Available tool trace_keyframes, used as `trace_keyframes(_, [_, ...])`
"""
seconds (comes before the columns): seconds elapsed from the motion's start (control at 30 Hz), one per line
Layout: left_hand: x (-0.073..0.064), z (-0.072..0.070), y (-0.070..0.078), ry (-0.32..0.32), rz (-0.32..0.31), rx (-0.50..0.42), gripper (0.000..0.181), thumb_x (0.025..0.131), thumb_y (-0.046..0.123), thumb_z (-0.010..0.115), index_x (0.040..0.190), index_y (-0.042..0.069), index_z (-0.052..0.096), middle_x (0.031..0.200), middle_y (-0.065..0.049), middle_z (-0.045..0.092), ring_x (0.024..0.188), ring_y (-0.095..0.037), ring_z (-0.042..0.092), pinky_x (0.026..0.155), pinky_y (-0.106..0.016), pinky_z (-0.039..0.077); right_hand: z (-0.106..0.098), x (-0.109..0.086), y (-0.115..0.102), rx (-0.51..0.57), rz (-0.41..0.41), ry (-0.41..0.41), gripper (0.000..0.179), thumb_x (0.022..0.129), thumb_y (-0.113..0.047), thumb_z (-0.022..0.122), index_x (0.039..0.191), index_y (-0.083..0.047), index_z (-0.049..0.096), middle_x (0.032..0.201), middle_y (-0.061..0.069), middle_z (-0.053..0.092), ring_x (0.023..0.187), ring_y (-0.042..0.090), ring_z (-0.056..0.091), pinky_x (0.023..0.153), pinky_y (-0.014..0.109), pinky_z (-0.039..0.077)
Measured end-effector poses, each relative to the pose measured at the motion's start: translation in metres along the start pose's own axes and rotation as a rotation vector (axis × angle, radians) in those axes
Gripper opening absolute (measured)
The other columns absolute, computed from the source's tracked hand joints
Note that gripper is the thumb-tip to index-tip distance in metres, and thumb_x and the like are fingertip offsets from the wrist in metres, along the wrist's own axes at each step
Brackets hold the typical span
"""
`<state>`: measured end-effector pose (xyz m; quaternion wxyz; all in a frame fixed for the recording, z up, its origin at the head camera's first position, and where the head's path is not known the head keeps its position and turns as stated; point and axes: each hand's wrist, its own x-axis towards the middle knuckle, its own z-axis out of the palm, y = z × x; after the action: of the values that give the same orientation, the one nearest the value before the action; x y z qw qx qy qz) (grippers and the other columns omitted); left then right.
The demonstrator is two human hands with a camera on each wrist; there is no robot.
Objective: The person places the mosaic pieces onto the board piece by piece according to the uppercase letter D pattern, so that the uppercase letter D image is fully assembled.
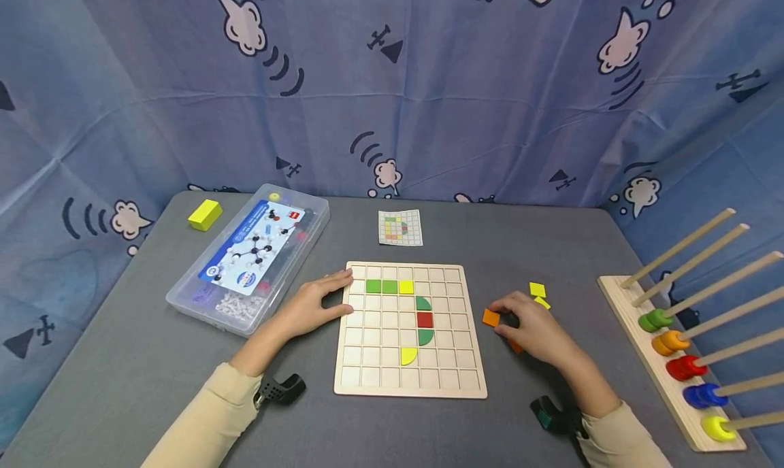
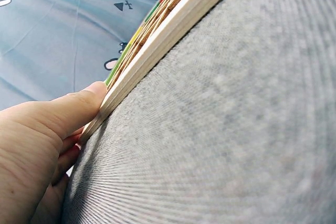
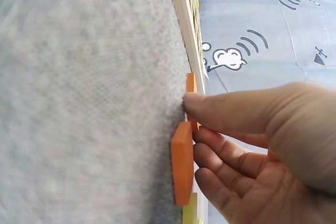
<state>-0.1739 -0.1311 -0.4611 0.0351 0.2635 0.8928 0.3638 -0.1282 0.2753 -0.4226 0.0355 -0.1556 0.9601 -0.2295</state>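
A wooden grid board (image 1: 370, 376) lies on the table, bearing green squares (image 1: 382, 286), a yellow square (image 1: 406, 287), a red square (image 1: 425, 320), green quarter-round tiles (image 1: 424, 303) and a yellow quarter-round tile (image 1: 407, 356). My left hand (image 1: 314, 302) rests against the board's left edge, thumb and fingertips touching it. Right of the board, my right hand (image 1: 528, 326) pinches an orange square tile (image 1: 491, 318) between thumb and fingers. Another orange tile (image 3: 182, 163) lies beside those fingers, partly covered by the hand in the head view.
Yellow tiles (image 1: 537, 290) lie beyond my right hand. A pattern card (image 1: 401, 228) sits behind the board. At left are a clear plastic case (image 1: 294, 250) and a yellow block (image 1: 205, 215). A wooden peg rack with coloured rings (image 1: 637, 318) stands at right.
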Motion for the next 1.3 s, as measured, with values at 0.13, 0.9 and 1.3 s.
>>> trace_keyframes(0.13, [0.0, 0.0, -0.001, 0.0, 0.007, 0.002, 0.059, 0.086, 0.033, 0.07, 0.137, 0.008, 0.052, 0.147, -0.005, 0.044, 0.136, -0.032, 0.038, 0.112, -0.049, 0.033, 0.0, 0.0, -0.002, 0.005, -0.003, 0.004, 0.026, 0.081, -0.005, 0.072, 0.106, -0.004, 0.067, 0.102, 0.009, 0.061, 0.093, 0.025, 0.059, 0.082, 0.045, 0.051])
trace_keyframes(0.9, [-0.001, 0.0, -0.001, 0.008, 0.021, 0.005, 0.06, 0.086, 0.033, 0.07, 0.137, 0.008, 0.052, 0.147, -0.005, 0.044, 0.136, -0.031, 0.038, 0.113, -0.048, 0.032, 0.019, 0.0, -0.074, 0.155, -0.195, -0.069, 0.028, 0.082, -0.012, 0.073, 0.11, -0.015, 0.069, 0.107, -0.006, 0.062, 0.095, 0.012, 0.058, 0.078, 0.028, 0.051])
trace_keyframes(1.3, [0.0, 0.0, -0.002, 0.009, 0.026, 0.0, 0.059, 0.086, 0.033, 0.07, 0.137, 0.008, 0.052, 0.147, -0.005, 0.044, 0.136, -0.03, 0.039, 0.113, -0.048, 0.032, 0.037, 0.006, -0.105, 0.229, -0.241, -0.159, 0.028, 0.081, -0.011, 0.074, 0.109, -0.011, 0.069, 0.106, -0.003, 0.064, 0.091, 0.014, 0.057, 0.078, 0.024, 0.05])
